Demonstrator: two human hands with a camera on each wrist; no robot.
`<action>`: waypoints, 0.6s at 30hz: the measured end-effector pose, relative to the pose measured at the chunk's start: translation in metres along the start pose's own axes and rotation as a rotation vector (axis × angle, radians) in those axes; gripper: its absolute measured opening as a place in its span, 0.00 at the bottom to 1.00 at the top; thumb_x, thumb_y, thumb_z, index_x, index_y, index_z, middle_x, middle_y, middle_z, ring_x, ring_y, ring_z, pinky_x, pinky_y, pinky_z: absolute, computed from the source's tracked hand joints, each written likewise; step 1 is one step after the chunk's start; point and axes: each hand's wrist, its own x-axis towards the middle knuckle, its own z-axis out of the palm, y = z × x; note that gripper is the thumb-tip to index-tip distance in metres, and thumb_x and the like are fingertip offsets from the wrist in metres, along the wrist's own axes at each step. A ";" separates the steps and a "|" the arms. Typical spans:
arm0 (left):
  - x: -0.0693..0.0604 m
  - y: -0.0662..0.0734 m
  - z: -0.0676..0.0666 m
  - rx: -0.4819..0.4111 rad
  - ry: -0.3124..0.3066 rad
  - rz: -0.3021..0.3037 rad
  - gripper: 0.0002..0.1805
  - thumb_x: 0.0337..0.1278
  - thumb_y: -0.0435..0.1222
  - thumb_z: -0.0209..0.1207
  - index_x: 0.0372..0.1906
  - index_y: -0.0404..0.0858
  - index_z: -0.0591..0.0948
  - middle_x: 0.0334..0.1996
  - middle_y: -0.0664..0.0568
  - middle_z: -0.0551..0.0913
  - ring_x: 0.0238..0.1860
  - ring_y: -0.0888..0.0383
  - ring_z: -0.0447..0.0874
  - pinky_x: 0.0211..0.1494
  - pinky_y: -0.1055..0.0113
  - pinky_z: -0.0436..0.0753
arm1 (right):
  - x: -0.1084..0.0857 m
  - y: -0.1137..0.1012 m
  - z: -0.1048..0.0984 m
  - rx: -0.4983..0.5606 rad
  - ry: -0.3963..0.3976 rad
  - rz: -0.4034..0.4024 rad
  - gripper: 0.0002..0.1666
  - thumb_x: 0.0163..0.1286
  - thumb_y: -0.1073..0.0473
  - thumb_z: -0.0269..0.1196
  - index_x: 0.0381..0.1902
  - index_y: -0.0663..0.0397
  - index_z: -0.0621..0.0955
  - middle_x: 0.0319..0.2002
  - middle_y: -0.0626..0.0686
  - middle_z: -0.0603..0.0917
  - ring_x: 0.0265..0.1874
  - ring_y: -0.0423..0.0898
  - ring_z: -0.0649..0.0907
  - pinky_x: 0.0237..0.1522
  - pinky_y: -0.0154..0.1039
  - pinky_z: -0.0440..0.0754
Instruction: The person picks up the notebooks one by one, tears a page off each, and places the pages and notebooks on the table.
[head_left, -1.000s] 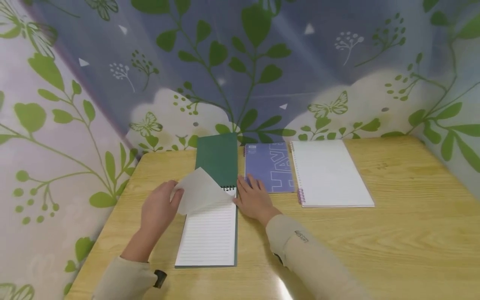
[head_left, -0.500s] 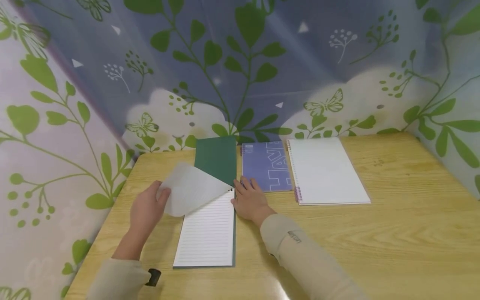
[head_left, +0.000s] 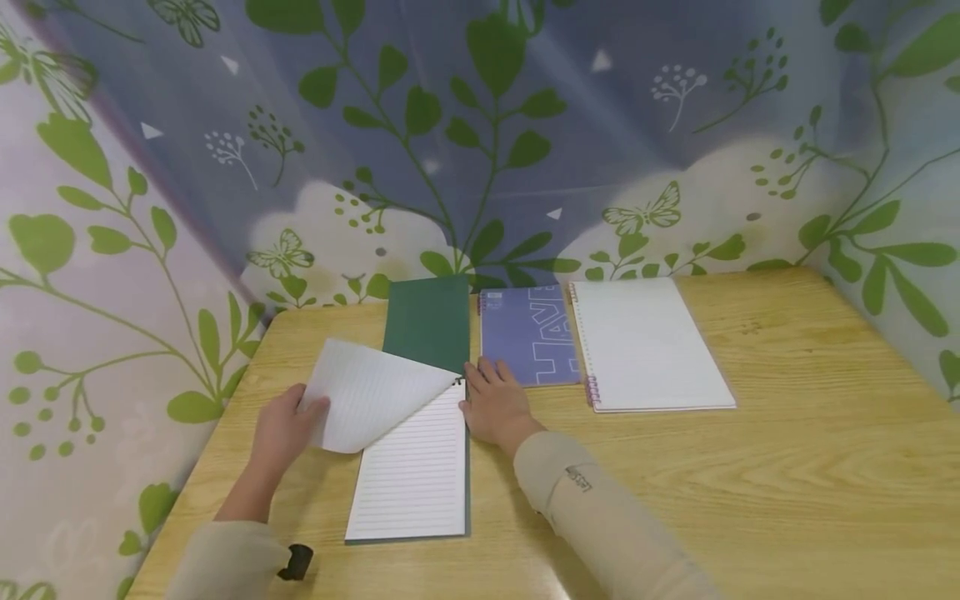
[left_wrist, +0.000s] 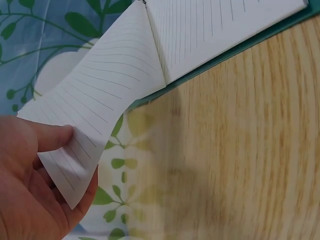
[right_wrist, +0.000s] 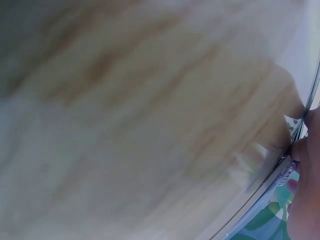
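Note:
A green-covered spiral notepad (head_left: 412, 492) lies open, its green cover (head_left: 427, 325) folded out at the back. My left hand (head_left: 285, 429) pinches the free edge of a lined sheet (head_left: 375, 396), lifted and bent out to the left. In the left wrist view the thumb of the left hand (left_wrist: 45, 170) lies on the sheet (left_wrist: 95, 95), with fingers behind it. My right hand (head_left: 497, 406) rests with fingers extended at the notepad's right edge by the spiral, beside a purple notebook (head_left: 525, 337). The right wrist view shows only part of that hand (right_wrist: 305, 185).
To the right of the purple notebook lies an open white spiral notebook (head_left: 652, 346) with blank-looking pages. All of them lie on a wooden table (head_left: 787, 483). Patterned cloth (head_left: 585, 167) with leaves hangs behind the table and at its left side.
My left hand has moved left and a little down with the sheet, which is spread wider and now shows its lines. The right hand keeps its place at the notepad; the whole view has shifted slightly.

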 end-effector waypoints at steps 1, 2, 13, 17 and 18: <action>0.000 -0.001 0.000 -0.003 -0.008 -0.004 0.19 0.64 0.41 0.50 0.47 0.27 0.73 0.43 0.32 0.79 0.36 0.47 0.76 0.36 0.60 0.73 | 0.000 0.000 0.000 0.003 0.002 0.001 0.32 0.74 0.43 0.36 0.70 0.49 0.58 0.73 0.46 0.52 0.73 0.47 0.49 0.73 0.44 0.43; 0.000 -0.001 0.001 -0.007 -0.016 -0.009 0.19 0.64 0.41 0.50 0.47 0.27 0.73 0.44 0.31 0.78 0.37 0.46 0.76 0.37 0.59 0.73 | 0.000 0.000 -0.001 0.001 0.002 0.001 0.32 0.74 0.43 0.36 0.70 0.49 0.58 0.73 0.46 0.52 0.73 0.47 0.49 0.73 0.44 0.43; 0.008 -0.009 0.004 -0.034 -0.037 -0.047 0.21 0.66 0.42 0.48 0.49 0.26 0.72 0.46 0.30 0.77 0.39 0.45 0.76 0.41 0.56 0.74 | 0.002 -0.003 -0.001 -0.127 0.038 0.015 0.32 0.73 0.42 0.35 0.69 0.48 0.61 0.72 0.45 0.56 0.72 0.47 0.52 0.72 0.44 0.46; 0.012 -0.013 0.005 -0.043 -0.043 -0.075 0.23 0.66 0.44 0.46 0.51 0.26 0.70 0.49 0.29 0.75 0.43 0.42 0.76 0.43 0.53 0.75 | 0.004 -0.006 0.001 -0.184 0.046 0.026 0.32 0.73 0.41 0.35 0.69 0.47 0.61 0.71 0.44 0.57 0.72 0.46 0.53 0.71 0.43 0.48; 0.013 -0.014 0.005 -0.043 -0.041 -0.085 0.24 0.67 0.44 0.46 0.52 0.26 0.70 0.50 0.29 0.74 0.44 0.41 0.76 0.44 0.53 0.75 | 0.004 -0.006 0.001 -0.191 0.047 0.029 0.32 0.73 0.41 0.35 0.69 0.47 0.61 0.71 0.44 0.57 0.72 0.46 0.53 0.71 0.43 0.48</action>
